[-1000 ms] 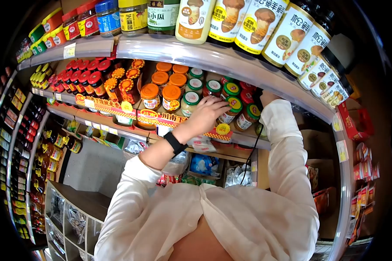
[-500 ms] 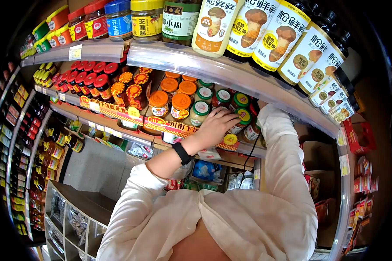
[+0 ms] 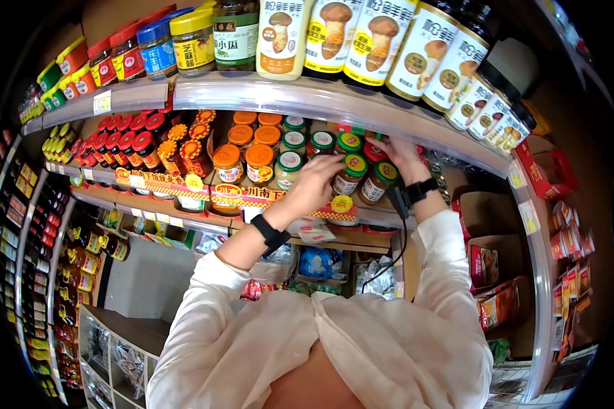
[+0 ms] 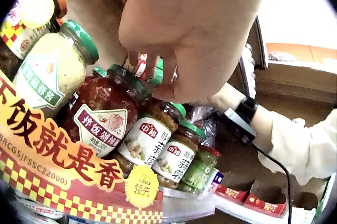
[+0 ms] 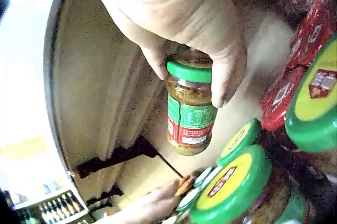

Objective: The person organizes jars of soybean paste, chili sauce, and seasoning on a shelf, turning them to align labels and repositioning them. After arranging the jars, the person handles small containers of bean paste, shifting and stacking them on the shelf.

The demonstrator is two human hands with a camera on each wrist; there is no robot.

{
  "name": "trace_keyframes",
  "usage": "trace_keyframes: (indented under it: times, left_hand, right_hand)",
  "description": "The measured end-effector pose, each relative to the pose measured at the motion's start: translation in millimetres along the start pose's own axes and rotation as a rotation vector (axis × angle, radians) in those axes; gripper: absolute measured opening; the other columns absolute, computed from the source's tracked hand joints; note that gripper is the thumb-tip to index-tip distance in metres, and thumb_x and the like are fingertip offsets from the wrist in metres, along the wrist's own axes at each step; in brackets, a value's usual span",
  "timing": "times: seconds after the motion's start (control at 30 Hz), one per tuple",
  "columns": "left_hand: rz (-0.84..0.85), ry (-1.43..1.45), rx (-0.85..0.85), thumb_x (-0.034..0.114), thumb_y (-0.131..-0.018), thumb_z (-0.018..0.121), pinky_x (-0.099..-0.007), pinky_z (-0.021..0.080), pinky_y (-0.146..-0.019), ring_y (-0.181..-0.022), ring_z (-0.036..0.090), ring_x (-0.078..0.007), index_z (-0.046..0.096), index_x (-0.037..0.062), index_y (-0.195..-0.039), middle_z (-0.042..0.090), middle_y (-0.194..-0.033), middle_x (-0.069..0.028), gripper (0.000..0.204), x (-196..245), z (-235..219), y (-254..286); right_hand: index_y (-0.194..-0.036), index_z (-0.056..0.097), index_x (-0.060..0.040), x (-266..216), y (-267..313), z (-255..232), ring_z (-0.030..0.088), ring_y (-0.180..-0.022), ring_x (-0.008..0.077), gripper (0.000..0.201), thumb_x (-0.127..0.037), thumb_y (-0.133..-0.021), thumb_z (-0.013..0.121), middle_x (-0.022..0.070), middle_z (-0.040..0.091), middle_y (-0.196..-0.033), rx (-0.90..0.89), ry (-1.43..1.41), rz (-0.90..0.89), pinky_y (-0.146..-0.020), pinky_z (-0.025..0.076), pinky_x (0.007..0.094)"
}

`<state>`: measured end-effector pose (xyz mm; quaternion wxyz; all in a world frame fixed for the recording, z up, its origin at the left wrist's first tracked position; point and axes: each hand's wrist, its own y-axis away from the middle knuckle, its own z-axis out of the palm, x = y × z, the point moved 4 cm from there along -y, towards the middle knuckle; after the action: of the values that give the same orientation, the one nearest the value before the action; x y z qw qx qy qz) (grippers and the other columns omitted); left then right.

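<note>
My right hand [image 3: 404, 163] is at the back of the jar shelf. In the right wrist view its thumb and fingers pinch a glass jar [image 5: 190, 110] near its green lid; the jar has a green and red label and brown contents. My left hand [image 3: 310, 183] lies over the front jars, fingertips at the rim of a green-and-yellow-lidded jar [image 3: 351, 174]. In the left wrist view its fingers reach down in front of the green-and-red label, which shows partly between them. A similar jar [image 3: 378, 183] stands beside the front one, with red lids [image 5: 276, 100] behind.
Orange-lidded jars [image 3: 259, 163] and pale green-lidded jars [image 3: 288, 169] stand to the left. The upper shelf edge [image 3: 307, 99], bearing bottles [image 3: 331, 37], overhangs the jars. A printed red and yellow strip [image 3: 252, 194] runs along the front. A black cable [image 3: 404, 238] hangs below my right wrist.
My right hand, hidden under the upper shelf before, has come back into sight. The left hand has drawn slightly left off the lids, and the head view has shifted.
</note>
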<state>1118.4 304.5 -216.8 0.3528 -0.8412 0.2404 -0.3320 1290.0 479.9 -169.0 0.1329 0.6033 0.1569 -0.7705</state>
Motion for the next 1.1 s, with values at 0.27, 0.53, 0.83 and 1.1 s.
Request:
trace_keyframes:
  times: [0.27,0.53,0.83,1.1]
  left_hand:
    - [-0.864,1.481,0.045,0.038,-0.104,0.048,-0.0413,0.057,-0.093,-0.115,0.062,-0.0344,0.036,0.0041,-0.138,0.054,-0.130,-0.0233,0.050,14,-14,48]
    - [-0.940,1.870,-0.300,0.041,-0.104,0.044,-0.0454,0.049,-0.105,-0.127,0.053,-0.0415,0.028,-0.0008,-0.149,0.046,-0.143,-0.0264,0.064,68,17,98]
    - [-0.645,1.382,0.103,-0.010,-0.076,0.077,-0.0416,0.055,-0.095,-0.115,0.060,-0.0227,0.043,0.0070,-0.117,0.055,-0.128,-0.0112,0.056,82,32,90]
    - [-0.380,0.949,0.164,-0.008,-0.073,0.082,-0.0340,0.059,-0.086,-0.112,0.061,-0.0218,0.035,0.0086,-0.119,0.055,-0.122,-0.0138,0.068,86,35,78]
  right_hand:
    - [-0.133,0.056,-0.0075,-35,124,21,0.065,-0.104,0.0202,0.050,-0.002,-0.086,0.072,0.0106,0.063,-0.119,-0.220,0.030,0.029,-0.086,0.058,0.0391]
    - [-0.132,0.060,-0.0032,-75,193,47,0.060,-0.111,0.0131,0.056,0.005,-0.078,0.074,0.0066,0.061,-0.130,-0.592,0.440,-0.008,-0.094,0.051,0.0300]
    - [-0.141,0.050,-0.0016,-78,200,31,0.061,-0.107,0.0134,0.056,-0.006,-0.089,0.070,0.0099,0.059,-0.130,-0.521,0.508,-0.075,-0.088,0.053,0.0300]
    - [-0.133,0.058,-0.0001,-73,193,41,0.064,-0.098,0.0124,0.052,-0.012,-0.085,0.077,0.0097,0.065,-0.120,-0.432,0.614,-0.095,-0.082,0.055,0.0264]
